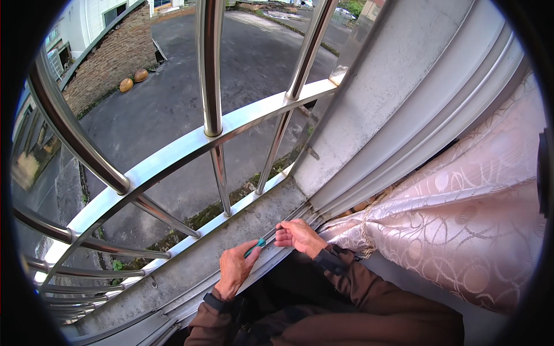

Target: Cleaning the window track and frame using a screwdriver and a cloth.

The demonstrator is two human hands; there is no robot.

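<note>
Teal tool (254,248) gripped in left hand (234,269), right hand (301,237) curled, contents unclear, steel bars (210,75) ahead, curtain (456,236) beside

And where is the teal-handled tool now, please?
The teal-handled tool is in the left hand, below the head view's centre, left of the right hand.

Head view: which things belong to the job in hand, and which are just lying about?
Likely in use:
- green tool, in the left hand
- right hand, fingers curled, contents unclear
- window track, under the hands

Just around:
- curtain
- railing
- two orange round things outside
</note>
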